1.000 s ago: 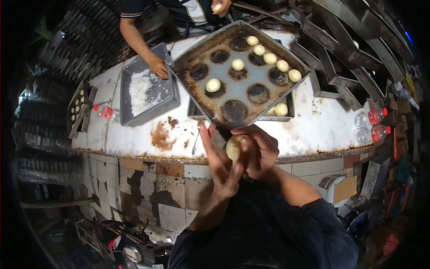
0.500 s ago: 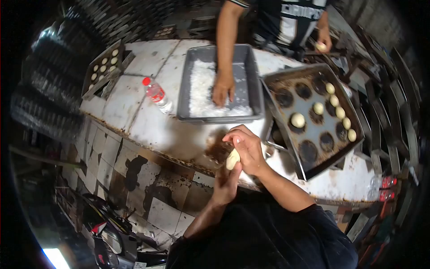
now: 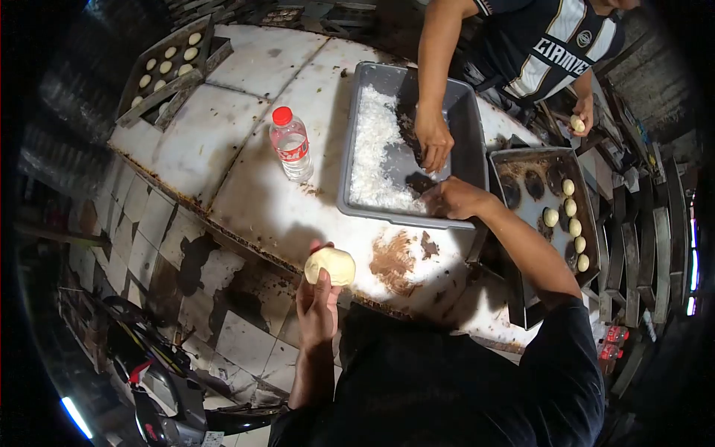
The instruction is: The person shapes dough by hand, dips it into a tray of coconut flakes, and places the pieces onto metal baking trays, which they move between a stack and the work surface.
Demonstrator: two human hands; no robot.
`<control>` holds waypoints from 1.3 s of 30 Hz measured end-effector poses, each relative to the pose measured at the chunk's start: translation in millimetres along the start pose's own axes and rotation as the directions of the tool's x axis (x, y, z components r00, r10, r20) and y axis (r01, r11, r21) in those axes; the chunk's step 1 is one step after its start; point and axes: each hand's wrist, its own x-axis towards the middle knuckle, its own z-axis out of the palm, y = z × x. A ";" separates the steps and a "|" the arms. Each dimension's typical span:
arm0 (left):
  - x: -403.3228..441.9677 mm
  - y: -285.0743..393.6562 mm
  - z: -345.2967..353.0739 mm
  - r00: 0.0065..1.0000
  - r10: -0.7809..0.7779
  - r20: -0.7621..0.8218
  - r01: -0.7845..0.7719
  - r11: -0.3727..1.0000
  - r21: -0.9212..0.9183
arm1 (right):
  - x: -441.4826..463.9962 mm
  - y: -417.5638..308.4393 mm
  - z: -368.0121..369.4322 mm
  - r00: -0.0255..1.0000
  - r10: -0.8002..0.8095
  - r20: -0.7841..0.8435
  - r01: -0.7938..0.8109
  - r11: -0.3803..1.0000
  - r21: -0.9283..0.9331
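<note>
My left hand grips a flattened round of pale dough, thumb on its face, above the table's near edge. With my right hand I reach over the front rim of a grey plastic bin; its fingers are curled down at the white shreds, and anything pinched in them is hidden. Just beyond it, a co-worker's hand is also in the bin, near dark patches on its floor. The co-worker's other hand holds a dough ball.
A dark baking pan with several dough balls stands right of the bin, partly behind my right arm. A red-capped plastic bottle stands left of the bin. Another pan of dough balls sits far left. Brown smears mark the tabletop.
My hands have parted. The left has moved left with the dough, now showing as a flat round; the right has left the dough and reached into the bin. The view has shifted.
</note>
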 end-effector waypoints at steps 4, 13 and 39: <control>11.1 -4.1 -4.7 0.998 -0.058 -0.003 0.058 0.998 -0.030 | 11.1 -0.8 3.4 0.995 0.093 -0.030 -0.093 0.996 0.011; 55.1 -4.5 48.3 0.974 -0.120 0.190 0.112 0.992 0.054 | 14.5 -3.4 29.6 0.977 0.160 -0.142 -0.165 0.986 -0.023; 129.3 -54.3 113.7 0.967 -0.252 0.046 0.254 0.921 -0.294 | -21.6 -89.5 -6.3 0.747 0.268 -0.609 0.353 0.615 0.705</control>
